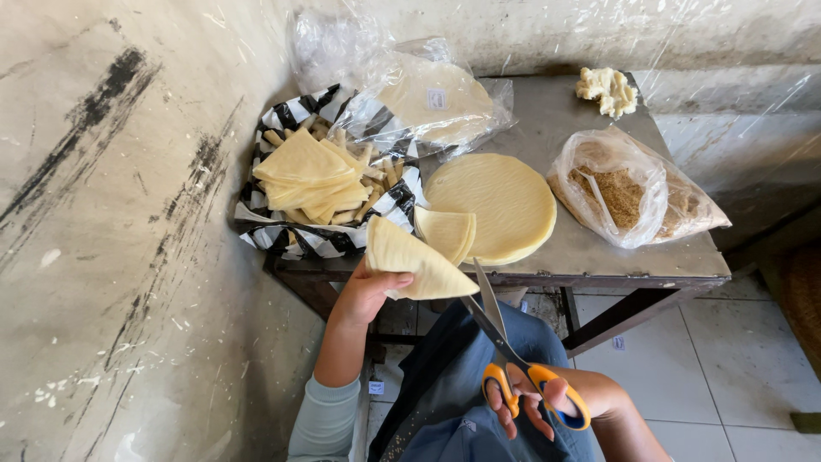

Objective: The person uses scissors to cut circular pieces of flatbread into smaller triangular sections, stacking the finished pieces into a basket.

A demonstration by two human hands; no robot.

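Note:
My left hand (366,291) holds a stack of pale yellow wedge-shaped dough sheets (412,261) just in front of the small metal table (599,257). My right hand (556,402) grips orange-handled scissors (500,342) with the blades parted, their tips at the wedge's near edge. On the table lies a round stack of dough sheets (505,201) with a quarter-shaped piece (446,233) resting on its near left side.
A black-and-white checked bag (291,235) at the table's left holds cut wedges (308,175) and strips. A clear bag with round sheets (432,98) lies behind, a bag of brown crumbs (629,192) at right, a dough lump (609,90) at the back. Wall at left.

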